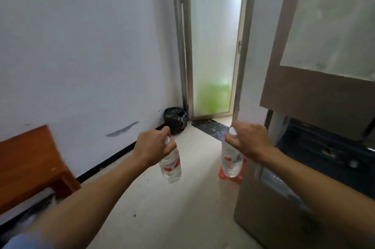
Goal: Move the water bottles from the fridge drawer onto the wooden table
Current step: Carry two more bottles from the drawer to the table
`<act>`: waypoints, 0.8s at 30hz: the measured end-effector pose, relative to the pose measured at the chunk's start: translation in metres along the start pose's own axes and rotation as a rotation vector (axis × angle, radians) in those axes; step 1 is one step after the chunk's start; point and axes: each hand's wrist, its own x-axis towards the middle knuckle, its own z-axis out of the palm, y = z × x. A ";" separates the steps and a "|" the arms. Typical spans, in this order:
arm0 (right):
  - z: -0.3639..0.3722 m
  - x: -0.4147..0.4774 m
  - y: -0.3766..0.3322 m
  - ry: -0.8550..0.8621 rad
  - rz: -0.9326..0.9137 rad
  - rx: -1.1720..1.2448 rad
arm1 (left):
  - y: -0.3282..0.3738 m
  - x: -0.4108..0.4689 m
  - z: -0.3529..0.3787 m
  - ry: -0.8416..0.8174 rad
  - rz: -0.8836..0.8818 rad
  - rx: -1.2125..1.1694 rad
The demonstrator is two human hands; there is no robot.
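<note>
My left hand (pixel 153 146) grips the neck of a clear water bottle (pixel 171 166) with a white cap and a red-and-white label; the bottle hangs below the hand, over the floor. My right hand (pixel 248 140) grips a second water bottle (pixel 230 162) the same way, near its white cap. Both bottles hang in the air, about a hand's width apart. The wooden table (pixel 26 159) is at the lower left against the wall. The fridge (pixel 316 94) stands at the right, with its lower drawer (pixel 284 186) pulled open.
A black rubbish bag (pixel 175 120) sits in the corner by a frosted glass door (pixel 213 46). Something orange (pixel 222 173) lies on the floor behind the right bottle. Pale floor (pixel 172 208) stretches between the table and the fridge drawer.
</note>
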 end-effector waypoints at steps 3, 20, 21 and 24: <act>0.026 0.002 -0.084 -0.088 -0.094 0.068 | -0.072 -0.067 -0.011 -0.083 -0.110 0.089; 0.165 0.115 -0.534 -0.396 -0.752 0.289 | -0.372 -0.290 -0.049 -0.302 -0.829 0.228; 0.170 0.125 -0.558 -0.400 -0.794 0.308 | -0.389 -0.297 -0.051 -0.325 -0.859 0.236; 0.179 0.154 -0.629 -0.369 -0.930 0.363 | -0.439 -0.319 -0.059 -0.291 -1.008 0.214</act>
